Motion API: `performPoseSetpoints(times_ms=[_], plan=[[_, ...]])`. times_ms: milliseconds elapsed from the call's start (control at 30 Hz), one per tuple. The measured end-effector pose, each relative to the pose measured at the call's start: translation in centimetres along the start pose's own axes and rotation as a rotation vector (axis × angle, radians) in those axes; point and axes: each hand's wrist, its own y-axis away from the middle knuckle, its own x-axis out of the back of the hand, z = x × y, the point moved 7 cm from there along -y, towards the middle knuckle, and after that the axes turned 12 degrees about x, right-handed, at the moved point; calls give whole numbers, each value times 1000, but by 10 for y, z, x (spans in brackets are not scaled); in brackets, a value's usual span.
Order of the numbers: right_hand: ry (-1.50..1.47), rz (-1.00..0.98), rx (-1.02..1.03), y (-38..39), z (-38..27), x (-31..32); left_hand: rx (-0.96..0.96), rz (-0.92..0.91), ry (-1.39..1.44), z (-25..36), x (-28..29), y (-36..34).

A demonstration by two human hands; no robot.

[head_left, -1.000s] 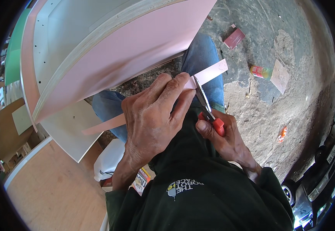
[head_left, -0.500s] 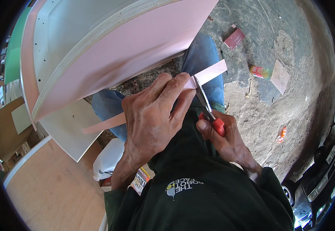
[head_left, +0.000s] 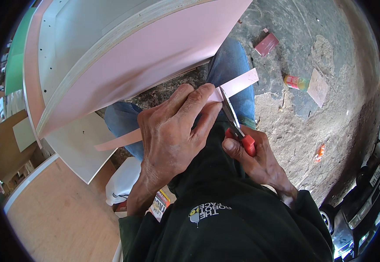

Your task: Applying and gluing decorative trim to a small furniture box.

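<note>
Cutting: right hand (head_left: 260, 159) grips red-handled utility knife (head_left: 238, 129), blade against thin pink laminate strip (head_left: 238, 85).
Left hand (head_left: 172, 131): pressed closed on strip over lap.
Around: pink-faced plywood cabinet panel (head_left: 155, 52) above; small red block (head_left: 266, 43) on concrete floor (head_left: 286, 113).
Change: none visible.

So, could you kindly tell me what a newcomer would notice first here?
At centre, the left hand pins a pink strip across the knee while the right hand holds a red-handled cutter, blade against it. Above left looms a big pink-faced board; rough concrete ground lies to the right.
</note>
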Motion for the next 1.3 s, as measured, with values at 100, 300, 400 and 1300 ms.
performPoseSetpoints(times_ms=[100,300,400,1300], plan=[[23,3,-1,0,0,1,61,-29,33,1,1,-1],[-1,-11,-56,1,3,0,69,-37,31,1,1,-2],[30,-11,-33,1,7,0,65,-33,35,1,2,-2],[41,-31,-17,-1,3,-5,87,-55,18,-4,2,1]])
